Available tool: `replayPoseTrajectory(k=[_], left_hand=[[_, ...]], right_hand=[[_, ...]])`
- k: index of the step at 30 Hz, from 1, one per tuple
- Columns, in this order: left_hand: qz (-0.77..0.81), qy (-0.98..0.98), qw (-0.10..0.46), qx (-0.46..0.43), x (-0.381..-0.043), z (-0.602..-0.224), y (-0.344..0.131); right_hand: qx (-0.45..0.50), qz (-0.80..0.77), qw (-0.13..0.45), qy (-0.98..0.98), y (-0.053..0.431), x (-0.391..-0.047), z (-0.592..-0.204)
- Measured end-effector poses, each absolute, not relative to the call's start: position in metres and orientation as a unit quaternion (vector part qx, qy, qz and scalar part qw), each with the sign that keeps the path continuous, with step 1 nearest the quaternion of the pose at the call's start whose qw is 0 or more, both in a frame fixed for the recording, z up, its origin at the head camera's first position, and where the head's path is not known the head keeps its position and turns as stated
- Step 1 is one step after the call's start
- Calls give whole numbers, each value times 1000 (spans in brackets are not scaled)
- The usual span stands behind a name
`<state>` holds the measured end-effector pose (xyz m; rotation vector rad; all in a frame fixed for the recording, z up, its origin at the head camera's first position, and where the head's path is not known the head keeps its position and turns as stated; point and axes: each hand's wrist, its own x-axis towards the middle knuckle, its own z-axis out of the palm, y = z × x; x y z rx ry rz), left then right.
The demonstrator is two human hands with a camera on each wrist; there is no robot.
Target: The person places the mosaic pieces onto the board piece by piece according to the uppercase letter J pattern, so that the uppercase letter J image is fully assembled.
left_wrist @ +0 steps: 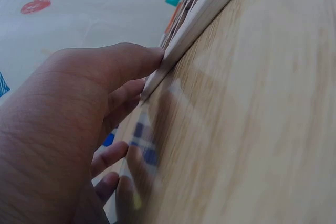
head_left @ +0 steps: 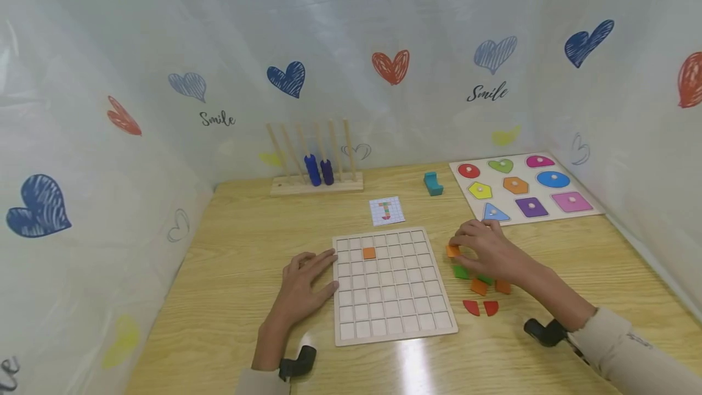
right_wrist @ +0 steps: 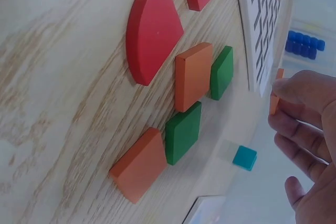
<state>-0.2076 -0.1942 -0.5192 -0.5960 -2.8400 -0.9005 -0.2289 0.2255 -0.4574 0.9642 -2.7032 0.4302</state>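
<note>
My left hand [head_left: 301, 285] lies beside the white grid board [head_left: 395, 293], its thumb and fingertips touching the board's left edge. One orange square tile [head_left: 369, 253] sits in an upper cell of the grid. To the right of the board, my right hand [head_left: 488, 252] pinches another orange square tile [right_wrist: 275, 98] between thumb and fingers, raised off the table in the right wrist view. Below that hand lie two green tiles [right_wrist: 183, 133], two more orange tiles [right_wrist: 193, 77] and two red quarter-circle pieces [right_wrist: 153, 31].
A small card [head_left: 386, 210] with a coloured J pattern lies behind the board. Farther back are a teal block [head_left: 433, 184] and a wooden peg stand [head_left: 285, 189] with blue and purple beads. A knobbed shape puzzle [head_left: 559, 216] occupies the back right.
</note>
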Motion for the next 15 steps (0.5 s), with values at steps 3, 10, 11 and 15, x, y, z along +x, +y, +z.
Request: replayPoseTrajectory(k=[3, 10, 11, 15], left_hand=[[-293, -934, 53, -196, -208, -520, -194], [-290, -936, 50, -193, -208, -519, -193], [-289, -937, 50, -192, -208, -519, -194], [-286, -938, 50, -190, -207, -518, -194]], right_hand=[[329, 143, 116, -926, 223, -230, -457], [338, 149, 118, -922, 219, -232, -455], [339, 150, 120, -921, 218, -233, -456], [347, 155, 127, -916, 214, -234, -457]])
